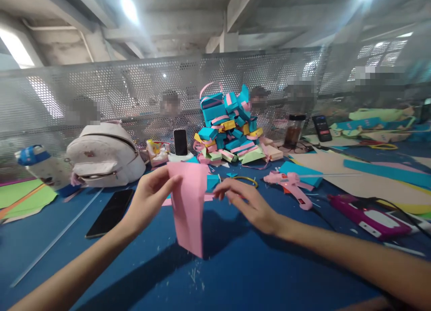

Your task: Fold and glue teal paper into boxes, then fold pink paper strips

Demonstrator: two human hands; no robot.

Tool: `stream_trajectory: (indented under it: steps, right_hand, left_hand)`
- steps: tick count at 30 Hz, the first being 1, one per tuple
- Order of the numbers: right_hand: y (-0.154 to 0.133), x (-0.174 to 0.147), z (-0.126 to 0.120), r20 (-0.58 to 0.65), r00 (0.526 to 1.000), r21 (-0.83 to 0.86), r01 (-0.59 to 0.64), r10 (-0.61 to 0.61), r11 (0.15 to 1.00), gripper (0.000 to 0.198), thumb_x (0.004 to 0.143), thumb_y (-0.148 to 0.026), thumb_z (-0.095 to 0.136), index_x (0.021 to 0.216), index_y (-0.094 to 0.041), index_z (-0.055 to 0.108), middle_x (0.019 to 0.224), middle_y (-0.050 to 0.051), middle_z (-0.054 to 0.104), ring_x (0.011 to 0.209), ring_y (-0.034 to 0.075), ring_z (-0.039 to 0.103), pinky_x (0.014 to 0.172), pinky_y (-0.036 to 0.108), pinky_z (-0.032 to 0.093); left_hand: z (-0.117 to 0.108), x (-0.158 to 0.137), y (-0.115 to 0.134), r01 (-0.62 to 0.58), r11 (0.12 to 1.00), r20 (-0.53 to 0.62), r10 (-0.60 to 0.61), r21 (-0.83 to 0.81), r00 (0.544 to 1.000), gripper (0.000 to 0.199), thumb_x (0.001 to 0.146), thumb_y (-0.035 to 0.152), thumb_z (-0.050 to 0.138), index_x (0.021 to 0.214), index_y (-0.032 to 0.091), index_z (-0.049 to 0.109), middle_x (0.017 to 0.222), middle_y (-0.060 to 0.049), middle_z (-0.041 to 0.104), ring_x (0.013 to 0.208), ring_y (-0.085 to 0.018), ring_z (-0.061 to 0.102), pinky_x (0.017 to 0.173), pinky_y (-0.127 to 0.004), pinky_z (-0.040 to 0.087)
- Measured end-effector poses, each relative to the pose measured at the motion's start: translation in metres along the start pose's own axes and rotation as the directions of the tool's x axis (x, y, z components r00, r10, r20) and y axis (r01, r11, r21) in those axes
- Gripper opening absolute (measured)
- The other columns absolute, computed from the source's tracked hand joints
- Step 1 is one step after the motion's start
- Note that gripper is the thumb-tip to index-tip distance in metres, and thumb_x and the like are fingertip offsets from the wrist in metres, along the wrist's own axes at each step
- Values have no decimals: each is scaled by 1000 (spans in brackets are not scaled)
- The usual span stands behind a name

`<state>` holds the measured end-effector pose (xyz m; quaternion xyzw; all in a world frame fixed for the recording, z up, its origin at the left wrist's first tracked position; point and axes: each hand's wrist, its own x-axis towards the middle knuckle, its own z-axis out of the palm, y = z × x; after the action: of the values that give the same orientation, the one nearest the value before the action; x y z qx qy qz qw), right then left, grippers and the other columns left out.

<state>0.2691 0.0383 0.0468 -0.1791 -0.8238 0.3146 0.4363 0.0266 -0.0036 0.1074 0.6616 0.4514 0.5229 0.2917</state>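
Note:
My left hand [151, 194] pinches a folded sheet of pink paper [188, 208] by its upper left edge, thumb in front. The paper stands upright over the blue table, with a crease along its right side. To the right of the paper, my right hand [252, 205] hangs apart from it, fingers loosely bent and spread, with nothing seen in them. Behind the hands rises a heap of small folded paper boxes [229, 131] in blue, pink, yellow and green. A pink glue gun [292, 185] lies on the table right of my right hand.
A black phone [111, 212] lies left of my left hand, near a clear glue stick [60, 234]. Behind stand a white backpack [104, 156] and a bottle [43, 167]. At right are a purple power bank [368, 216] with a cable and large paper sheets [340, 176]. Perforated metal panels close the back.

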Motion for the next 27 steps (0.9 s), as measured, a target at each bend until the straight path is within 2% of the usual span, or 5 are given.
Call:
stream_trajectory:
  steps: [4,6,10,16,27]
  right_hand:
    - [-29,18,-13,0,999,109,-33,33,994,32,99,-44,47,120,-21,53,114,8,61,98,20,59,78,30,49]
    - [-40,24,-14,86,992,71,-103,97,992,31,95,-45,55,114,-21,54,102,5,62,89,19,60,74,28,48]
    - [-45,26,-13,176,946,20,-279,272,960,19,92,-37,59,96,-20,52,72,-3,54,65,13,55,60,24,43]
    - [-25,9,-22,91,888,90,-458,451,884,23,90,-40,57,94,-19,47,67,-4,50,60,12,48,58,23,37]
    - [-3,2,-26,156,938,-236,-269,310,934,10,90,-27,57,97,-20,57,97,2,61,87,18,57,79,29,44]
  left_hand:
    - [5,8,10,3,986,286,-51,165,957,31,92,45,56,91,16,67,86,-2,67,76,-16,56,63,-22,41]
    - [12,9,8,40,988,363,-91,146,927,32,92,45,55,90,15,64,86,-2,65,76,-15,56,64,-22,41]
    - [23,0,-5,117,989,441,-147,95,885,28,89,44,58,90,16,59,84,0,61,74,-13,54,63,-22,40]
    - [11,-31,-38,246,955,542,-297,167,786,31,82,44,67,75,16,54,68,3,55,60,-11,50,54,-21,36]
    - [-25,-28,-45,95,933,393,-237,347,888,19,87,35,60,82,17,63,82,-1,63,80,-16,55,70,-25,41]
